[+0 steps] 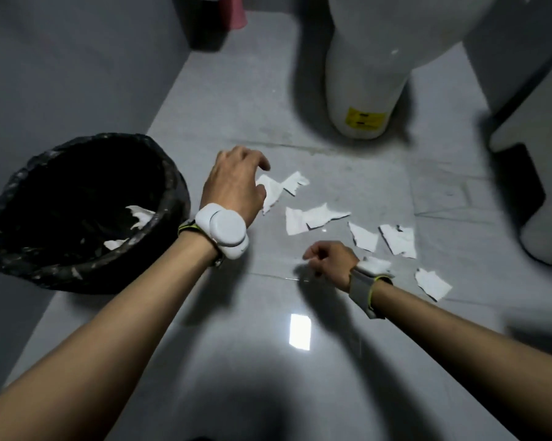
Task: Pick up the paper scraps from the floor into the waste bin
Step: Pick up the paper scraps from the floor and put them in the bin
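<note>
Paper scraps [316, 216] lie scattered on the grey floor [332, 361], right of the waste bin [86, 211]. The left hand [233, 183] is nearer the closest scrap [273, 190], which lies just right of its spread fingers [263, 162]. The right hand [330, 261] is loosely curled, holding nothing visible.

The scene is seen from a single head-worn wide-angle camera, aimed forward and steeply down at a grey tiled floor [332, 361]. Both forearms are seen entering from the bottom corners and reaching away from the lens. The floor is viewed from close range, and straight lines are bent toward the frame edges. The base of a white pedestal [363, 90] is caught at the top edge.
</note>
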`<state>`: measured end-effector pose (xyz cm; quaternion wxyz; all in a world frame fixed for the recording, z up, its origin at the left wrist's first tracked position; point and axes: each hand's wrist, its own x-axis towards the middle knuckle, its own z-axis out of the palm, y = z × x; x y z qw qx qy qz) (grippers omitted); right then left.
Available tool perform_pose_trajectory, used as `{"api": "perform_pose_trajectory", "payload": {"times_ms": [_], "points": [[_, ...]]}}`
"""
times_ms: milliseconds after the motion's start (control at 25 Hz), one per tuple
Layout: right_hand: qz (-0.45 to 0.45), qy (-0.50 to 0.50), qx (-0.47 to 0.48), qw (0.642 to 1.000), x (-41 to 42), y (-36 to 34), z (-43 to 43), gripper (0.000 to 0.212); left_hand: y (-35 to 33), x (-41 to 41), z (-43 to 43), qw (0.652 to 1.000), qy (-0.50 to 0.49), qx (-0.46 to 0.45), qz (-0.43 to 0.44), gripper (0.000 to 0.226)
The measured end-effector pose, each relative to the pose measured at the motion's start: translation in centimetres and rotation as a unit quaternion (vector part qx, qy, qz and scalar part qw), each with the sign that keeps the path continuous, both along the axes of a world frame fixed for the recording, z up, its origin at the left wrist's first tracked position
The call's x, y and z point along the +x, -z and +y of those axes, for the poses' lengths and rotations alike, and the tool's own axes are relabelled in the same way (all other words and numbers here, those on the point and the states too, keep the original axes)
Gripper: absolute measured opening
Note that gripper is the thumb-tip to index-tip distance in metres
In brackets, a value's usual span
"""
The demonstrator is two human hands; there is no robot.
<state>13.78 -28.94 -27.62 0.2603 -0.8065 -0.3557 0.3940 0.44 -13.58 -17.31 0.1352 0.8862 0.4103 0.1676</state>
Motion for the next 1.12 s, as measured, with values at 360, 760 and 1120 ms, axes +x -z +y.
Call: {"api": "perform_pose_trajectory", "payload": {"times_ms": [360, 760, 1120], "points": [[-0.288, 0.220, -0.242, 0.900, 11.3, 6.7, -10.0, 0.037, 12.1, 8.3, -0.6, 0.974, 0.084, -0.180, 0.111, 0.039], [-0.126, 0.066, -0.092, 0.985, 8.2, 8.4, -10.0, 0.026, 19.5, 15.2, -0.5, 0.958, 0.146, -0.081, 0.231, 0.034], [0.003, 0.195, 0.003, 0.981, 6.0, 6.8, -6.2, 0.014, 13.5, 13.6, -0.3, 0.982, 0.041, -0.182, -0.008, 0.008]]}}
